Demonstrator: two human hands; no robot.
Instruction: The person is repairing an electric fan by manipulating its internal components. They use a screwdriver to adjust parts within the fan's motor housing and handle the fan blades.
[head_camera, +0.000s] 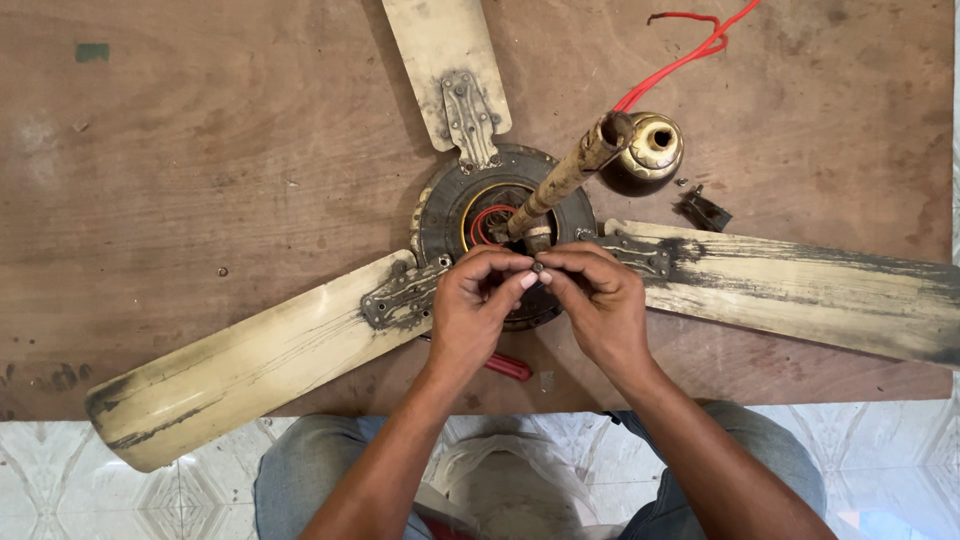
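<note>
Brown and scuffed, a wooden board (200, 150) lay over a pale patterned tile floor (120, 480) and carried a dismantled ceiling fan. Both sets of fingers met over the fan's motor hub (450, 205): the left hand (470, 315) and right hand (600, 305) pinched together on a small dark nut (538, 268), held between the fingertips just below the down rod (560, 180). That rod rose tilted from the hub, red wires (690, 50) trailing from its top beside a brass-coloured canopy cup (650, 150). Three grimy cream blades (250, 365) spread outward. A small dark bracket (705, 210) lay near the right blade, and a red tool handle (508, 367) showed under the left wrist.
</note>
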